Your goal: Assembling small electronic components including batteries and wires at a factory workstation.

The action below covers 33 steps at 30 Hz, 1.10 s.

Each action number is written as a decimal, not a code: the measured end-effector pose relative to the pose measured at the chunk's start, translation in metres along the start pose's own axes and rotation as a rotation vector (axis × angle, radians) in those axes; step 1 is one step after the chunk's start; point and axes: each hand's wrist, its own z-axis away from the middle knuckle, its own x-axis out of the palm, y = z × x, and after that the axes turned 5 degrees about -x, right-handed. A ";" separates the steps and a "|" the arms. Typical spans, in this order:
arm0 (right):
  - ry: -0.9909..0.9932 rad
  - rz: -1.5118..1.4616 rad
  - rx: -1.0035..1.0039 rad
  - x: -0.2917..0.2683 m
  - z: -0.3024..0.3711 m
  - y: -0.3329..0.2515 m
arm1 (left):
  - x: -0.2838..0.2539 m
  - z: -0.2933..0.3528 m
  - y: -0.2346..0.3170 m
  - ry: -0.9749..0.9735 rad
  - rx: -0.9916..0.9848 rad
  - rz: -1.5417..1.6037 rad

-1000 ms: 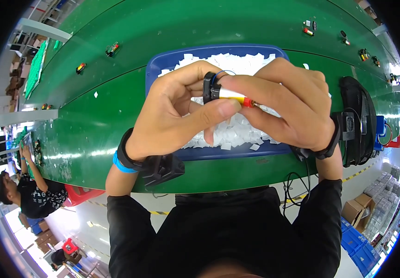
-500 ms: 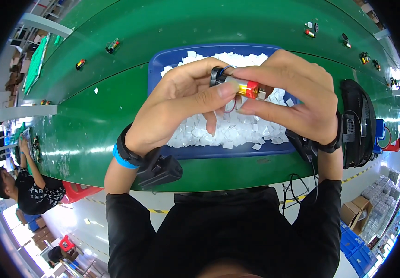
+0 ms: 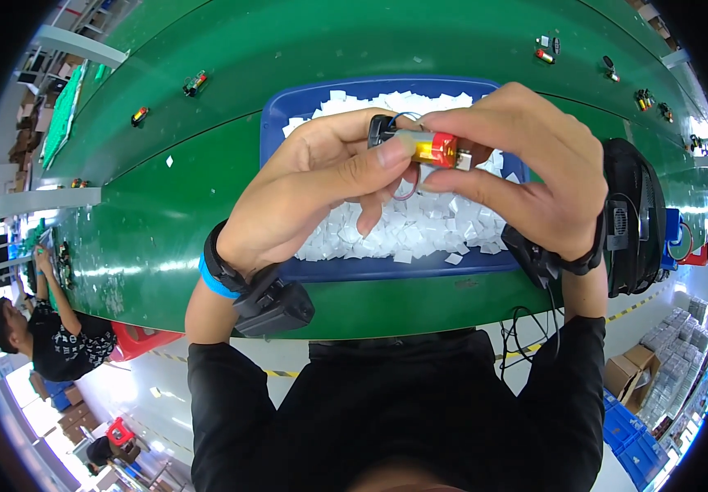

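Over the tray, both hands meet at a small cylindrical battery (image 3: 434, 150) with a red and yellow wrap, thin wires and a metal piece at its right end. A black round part (image 3: 381, 129) is at its left end. My left hand (image 3: 317, 168) is closed on the battery, thumb across its front and fingers curled behind. My right hand (image 3: 538, 160) has its index finger above and thumb below the red end, closed around it; its other fingers are partly hidden behind. Below them is a blue tray (image 3: 354, 269) heaped with small white paper-like squares (image 3: 395, 234).
Several similar battery assemblies lie on the green table (image 3: 157, 221), such as a wired one (image 3: 195, 83) at far left and a red one (image 3: 545, 56) at far right. A black bag (image 3: 634, 217) stands right of the tray. At left, another person (image 3: 50, 328) sits working.
The battery has turned slightly, now lying more level, with its red end showing more. Both hands have shifted a little, the right one slightly rightward. The hold remains.
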 end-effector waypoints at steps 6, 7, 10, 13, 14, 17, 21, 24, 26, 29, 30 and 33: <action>0.083 0.207 -0.194 0.002 0.002 0.001 | 0.004 0.003 0.000 0.023 0.014 0.014; 0.085 0.218 -0.211 0.002 0.003 0.000 | 0.004 0.004 -0.001 0.007 0.015 0.040; 0.106 0.221 -0.241 0.005 0.003 0.000 | 0.004 0.005 -0.003 -0.025 0.014 0.093; 0.144 0.207 -0.268 0.008 0.005 0.001 | 0.003 0.004 -0.004 -0.044 -0.001 0.122; 0.136 0.219 -0.277 0.007 0.005 0.000 | 0.003 0.004 -0.005 -0.044 -0.002 0.122; 0.118 0.244 -0.292 0.003 0.004 -0.002 | 0.006 0.005 -0.004 -0.060 -0.032 0.174; 0.031 0.154 -0.185 -0.004 0.001 -0.001 | 0.007 0.006 0.002 0.003 0.013 0.020; -0.118 -0.018 -0.021 -0.012 -0.002 0.003 | 0.004 0.002 0.010 -0.057 -0.068 0.080; -0.112 -0.141 0.077 -0.008 -0.001 0.001 | 0.002 0.002 0.011 -0.081 -0.111 0.111; -0.100 -0.390 0.275 -0.004 0.001 -0.001 | -0.001 0.007 0.009 -0.084 -0.114 0.088; -0.136 -0.362 0.212 -0.006 0.000 0.000 | 0.000 0.007 0.010 -0.085 -0.113 0.089; -0.210 -0.310 0.086 -0.012 -0.002 0.002 | 0.008 0.009 0.014 -0.061 -0.117 0.125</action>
